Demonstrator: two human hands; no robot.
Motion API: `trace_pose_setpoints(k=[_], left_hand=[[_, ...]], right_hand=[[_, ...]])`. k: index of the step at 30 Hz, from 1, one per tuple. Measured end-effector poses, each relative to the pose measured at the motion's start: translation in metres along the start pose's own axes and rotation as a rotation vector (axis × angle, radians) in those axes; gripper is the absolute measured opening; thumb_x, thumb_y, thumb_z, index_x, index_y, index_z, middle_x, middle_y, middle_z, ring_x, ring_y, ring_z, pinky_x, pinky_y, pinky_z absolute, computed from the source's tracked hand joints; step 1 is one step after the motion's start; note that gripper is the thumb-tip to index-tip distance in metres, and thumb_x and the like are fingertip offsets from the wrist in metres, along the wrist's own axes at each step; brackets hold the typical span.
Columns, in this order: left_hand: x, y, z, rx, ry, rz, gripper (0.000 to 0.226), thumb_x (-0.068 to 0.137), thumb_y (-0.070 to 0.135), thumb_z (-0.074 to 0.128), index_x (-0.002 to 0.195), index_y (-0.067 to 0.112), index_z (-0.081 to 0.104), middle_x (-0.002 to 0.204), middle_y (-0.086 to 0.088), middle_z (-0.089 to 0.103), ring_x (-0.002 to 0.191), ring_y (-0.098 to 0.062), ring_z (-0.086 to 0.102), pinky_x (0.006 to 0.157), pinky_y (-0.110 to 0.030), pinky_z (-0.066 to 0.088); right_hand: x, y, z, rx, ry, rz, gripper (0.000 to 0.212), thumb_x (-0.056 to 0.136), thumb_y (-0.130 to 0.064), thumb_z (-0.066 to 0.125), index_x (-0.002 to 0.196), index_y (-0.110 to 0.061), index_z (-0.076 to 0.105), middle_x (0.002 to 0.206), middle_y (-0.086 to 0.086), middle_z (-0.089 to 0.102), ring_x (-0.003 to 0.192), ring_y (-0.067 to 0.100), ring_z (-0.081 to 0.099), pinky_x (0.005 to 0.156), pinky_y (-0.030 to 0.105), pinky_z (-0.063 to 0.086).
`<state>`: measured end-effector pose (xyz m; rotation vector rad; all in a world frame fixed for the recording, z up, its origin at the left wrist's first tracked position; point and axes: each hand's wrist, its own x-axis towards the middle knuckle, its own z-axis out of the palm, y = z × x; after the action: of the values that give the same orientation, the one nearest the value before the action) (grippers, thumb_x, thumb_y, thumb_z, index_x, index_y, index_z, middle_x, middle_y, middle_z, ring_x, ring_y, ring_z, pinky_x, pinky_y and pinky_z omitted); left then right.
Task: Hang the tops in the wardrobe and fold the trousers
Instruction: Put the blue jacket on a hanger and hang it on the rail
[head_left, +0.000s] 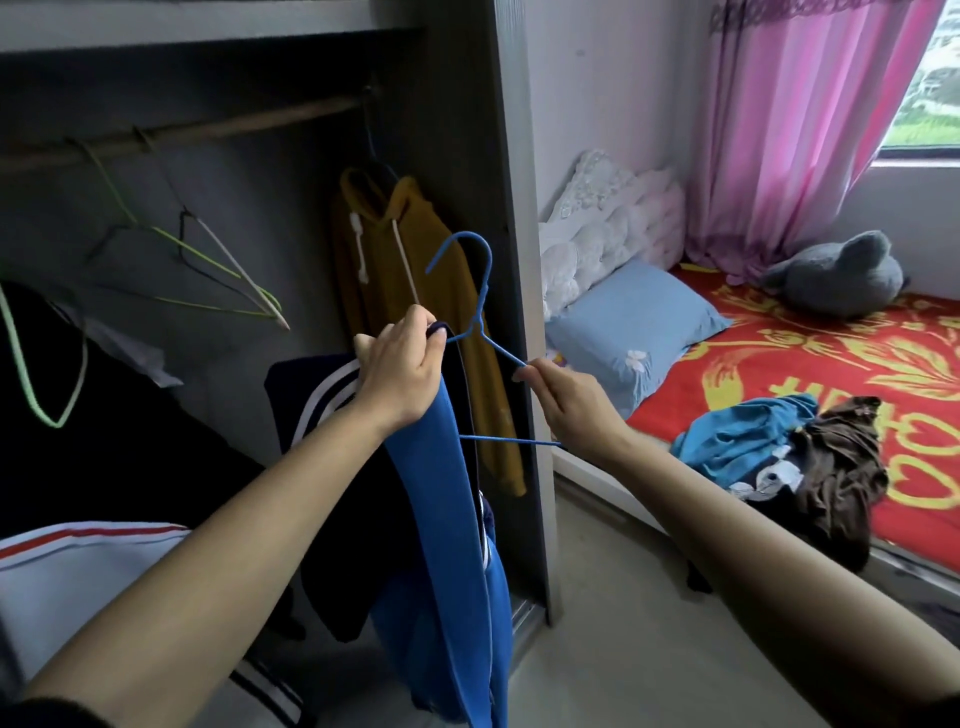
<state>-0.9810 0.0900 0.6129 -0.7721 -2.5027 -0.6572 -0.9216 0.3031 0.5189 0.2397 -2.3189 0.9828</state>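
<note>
Head view: the left hand (402, 371) is clamped on the blue top's (441, 499) collar at centre frame; the right hand (563, 402), at three o'clock of it, pinches the blue wire hanger (480, 312). The thin hanger could twist, letting the half-threaded top slide off.

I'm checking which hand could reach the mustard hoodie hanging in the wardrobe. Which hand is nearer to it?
Left. The left hand grips the blue top right in front of the mustard hoodie; the right hand holds the blue hanger farther right.
</note>
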Motion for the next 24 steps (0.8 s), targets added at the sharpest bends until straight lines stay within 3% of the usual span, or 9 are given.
trace_pose_setpoints(k=[2,4,7,9,13,17,19,22,24], left_hand=[[0.000,-0.001,-0.003,0.043,0.037,0.050,0.017,0.104,0.033,0.033,0.098,0.022,0.045,0.084,0.007,0.058,0.086,-0.017,0.054,0.092,-0.043,0.030],[0.002,-0.004,-0.007,0.075,0.056,0.083,0.020,0.104,0.034,0.034,0.103,0.020,0.048,0.089,0.003,0.061,0.089,-0.019,0.055,0.089,-0.042,0.031],[0.008,-0.009,-0.012,0.063,0.087,0.079,0.024,0.104,0.033,0.033,0.113,0.020,0.051,0.097,-0.002,0.061,0.094,-0.021,0.053,0.086,-0.038,0.028],[0.009,-0.013,-0.015,0.078,0.096,0.092,0.024,0.104,0.034,0.033,0.116,0.023,0.051,0.093,-0.001,0.057,0.092,-0.021,0.052,0.084,-0.036,0.026],[0.004,-0.017,-0.018,0.133,0.088,0.119,0.025,0.105,0.035,0.033,0.118,0.025,0.051,0.091,0.000,0.053,0.091,-0.021,0.050,0.083,-0.038,0.027],[0.006,-0.026,-0.022,0.075,0.041,-0.025,0.035,0.104,0.044,0.026,0.124,0.027,0.049,0.105,-0.007,0.055,0.106,-0.024,0.048,0.092,-0.044,0.028],[0.007,-0.030,-0.024,0.018,0.024,-0.071,0.036,0.105,0.044,0.024,0.126,0.029,0.049,0.109,-0.007,0.055,0.110,-0.024,0.048,0.094,-0.044,0.027],[0.008,-0.028,-0.025,-0.009,0.041,-0.047,0.035,0.105,0.044,0.023,0.125,0.031,0.049,0.107,-0.005,0.055,0.108,-0.021,0.048,0.090,-0.038,0.025],[0.009,-0.024,-0.025,-0.020,0.061,-0.028,0.035,0.105,0.043,0.024,0.125,0.031,0.050,0.106,-0.004,0.055,0.107,-0.020,0.048,0.089,-0.036,0.024]], right_hand=[[0.004,-0.002,0.006,-0.104,0.071,-0.020,0.045,0.105,-0.055,0.025,0.120,-0.029,0.059,0.098,-0.007,0.057,0.091,0.007,0.055,0.085,0.028,0.048],[0.007,-0.003,0.015,-0.369,0.274,-0.029,0.040,0.106,-0.047,0.033,0.137,-0.029,0.051,0.114,-0.001,0.049,0.109,0.021,0.048,0.100,0.041,0.037],[-0.004,-0.005,0.035,-0.538,0.449,-0.051,0.063,0.099,-0.047,0.047,0.152,-0.017,0.028,0.152,0.018,0.021,0.145,0.034,0.021,0.119,0.050,0.015],[-0.019,-0.002,0.049,-0.499,0.461,-0.115,0.067,0.097,-0.044,0.054,0.149,-0.014,0.023,0.157,0.019,0.010,0.150,0.034,0.009,0.122,0.054,0.010],[-0.033,0.007,0.066,-0.486,0.435,-0.158,0.066,0.097,-0.041,0.055,0.148,-0.015,0.021,0.158,0.023,0.007,0.152,0.039,0.005,0.121,0.059,0.007],[-0.045,0.013,0.080,-0.479,0.296,-0.205,0.071,0.097,-0.050,0.052,0.153,-0.019,0.021,0.162,0.021,0.006,0.152,0.039,0.006,0.123,0.055,0.004],[-0.052,0.014,0.090,-0.451,0.116,-0.094,0.073,0.095,-0.057,0.050,0.153,-0.020,0.024,0.161,0.013,0.017,0.151,0.032,0.016,0.123,0.047,0.013],[-0.053,0.013,0.104,-0.393,-0.208,0.139,0.061,0.091,-0.059,0.052,0.141,-0.025,0.041,0.131,0.001,0.052,0.123,0.024,0.051,0.094,0.037,0.048],[-0.049,0.011,0.111,-0.330,-0.347,0.240,0.046,0.088,-0.055,0.056,0.124,-0.027,0.052,0.114,-0.004,0.060,0.105,0.020,0.060,0.078,0.035,0.052]])
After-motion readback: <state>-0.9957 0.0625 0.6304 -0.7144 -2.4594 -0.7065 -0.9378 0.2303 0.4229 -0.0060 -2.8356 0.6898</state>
